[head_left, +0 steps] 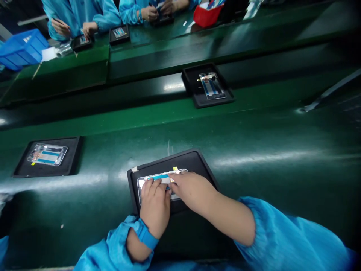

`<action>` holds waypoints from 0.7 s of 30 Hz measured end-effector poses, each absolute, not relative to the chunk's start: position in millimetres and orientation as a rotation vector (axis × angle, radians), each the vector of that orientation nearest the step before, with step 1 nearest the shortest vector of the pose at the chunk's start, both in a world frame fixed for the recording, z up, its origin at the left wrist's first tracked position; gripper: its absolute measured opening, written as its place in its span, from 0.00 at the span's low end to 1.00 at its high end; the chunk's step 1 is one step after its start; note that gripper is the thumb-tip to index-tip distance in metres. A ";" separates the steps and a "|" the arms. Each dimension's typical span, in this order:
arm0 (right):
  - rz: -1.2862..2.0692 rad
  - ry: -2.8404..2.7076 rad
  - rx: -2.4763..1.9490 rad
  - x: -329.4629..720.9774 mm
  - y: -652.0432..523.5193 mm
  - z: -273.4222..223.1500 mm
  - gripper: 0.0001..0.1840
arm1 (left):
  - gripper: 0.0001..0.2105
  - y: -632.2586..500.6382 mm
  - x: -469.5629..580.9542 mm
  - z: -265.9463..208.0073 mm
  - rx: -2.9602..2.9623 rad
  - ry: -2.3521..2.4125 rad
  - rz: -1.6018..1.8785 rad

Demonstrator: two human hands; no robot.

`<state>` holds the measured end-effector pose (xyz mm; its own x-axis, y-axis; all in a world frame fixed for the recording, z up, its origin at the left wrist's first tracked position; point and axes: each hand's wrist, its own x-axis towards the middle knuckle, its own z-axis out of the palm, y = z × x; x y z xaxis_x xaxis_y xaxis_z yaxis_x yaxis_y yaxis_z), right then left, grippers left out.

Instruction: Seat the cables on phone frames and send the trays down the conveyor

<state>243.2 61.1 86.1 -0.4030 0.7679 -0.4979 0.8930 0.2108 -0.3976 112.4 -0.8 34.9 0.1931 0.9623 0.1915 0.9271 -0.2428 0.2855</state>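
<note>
A phone frame [163, 177] with a white rim and blue strips lies in a black tray [197, 160] in front of me. My left hand [155, 201] is closed over the phone frame's near left part, fingers curled on its surface. From the right, my right hand [191, 188] reaches across the phone frame, its thumb and forefinger drawn together near the middle. Whatever those fingertips pinch is hidden. The thumbs of both hands are close together. A yellow tab [175, 168] sticks out at the phone frame's far edge.
Another black tray with a phone frame [47, 154] lies to the left, and one more phone frame [212, 86] sits in a tray beyond. Across the green bench [267, 143], two co-workers handle parts near a blue bin [24, 49] and a red bin [207, 15].
</note>
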 end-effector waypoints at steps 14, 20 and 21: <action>-0.942 2.261 1.751 240.1 56.2 88.0 0.14 | 0.09 1.6 108.5 32.5 2.391 1.850 0.505; -1.159 2.264 1.935 244.0 57.2 81.1 0.13 | 0.10 3.4 106.9 32.5 2.436 1.838 0.529; -1.252 2.225 1.955 246.7 57.5 83.3 0.13 | 0.10 3.4 106.9 34.1 2.446 1.821 0.526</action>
